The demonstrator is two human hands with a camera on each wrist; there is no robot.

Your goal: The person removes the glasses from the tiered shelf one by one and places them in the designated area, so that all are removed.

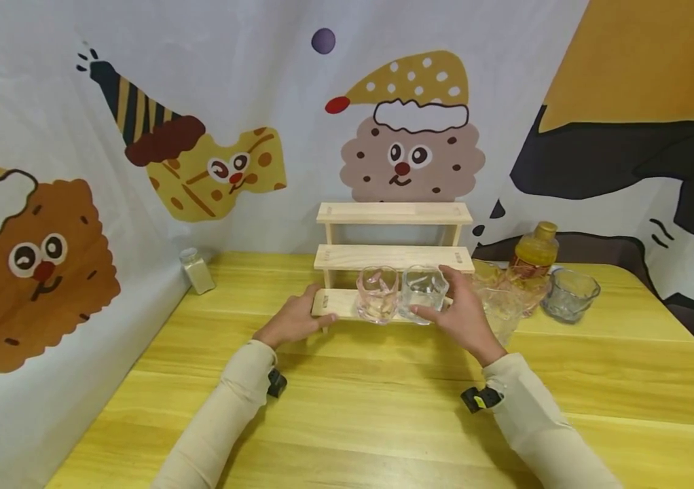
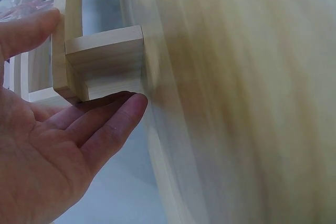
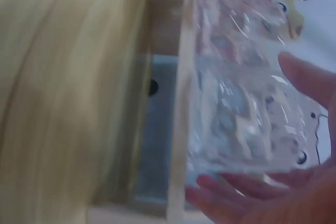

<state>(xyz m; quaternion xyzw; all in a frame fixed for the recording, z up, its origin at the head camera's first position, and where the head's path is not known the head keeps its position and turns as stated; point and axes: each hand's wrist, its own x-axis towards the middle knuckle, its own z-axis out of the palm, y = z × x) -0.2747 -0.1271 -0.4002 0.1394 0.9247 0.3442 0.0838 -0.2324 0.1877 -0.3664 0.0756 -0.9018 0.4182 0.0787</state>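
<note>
A three-tier wooden display rack (image 1: pixel 392 256) stands against the patterned cloth. On its lowest step, a pink-tinted glass (image 1: pixel 377 295) and a clear glass (image 1: pixel 424 293) sit side by side. My left hand (image 1: pixel 295 318) holds the left end of that step. In the left wrist view its thumb (image 2: pixel 32 32) lies over the board and its fingers (image 2: pixel 113 129) lie along the end. My right hand (image 1: pixel 464 314) is around the clear glass, thumb in front and fingers at its right side. The right wrist view is blurred, with the clear glass (image 3: pixel 236 121) between thumb and fingers.
Right of the rack stand a yellow bottle with a gold cap (image 1: pixel 536 250), a grey glass (image 1: pixel 570 296) and more clear and pinkish glasses (image 1: pixel 502 316), partly behind my right hand. A small white-filled jar (image 1: pixel 197 272) stands at the table's back left, by the cloth.
</note>
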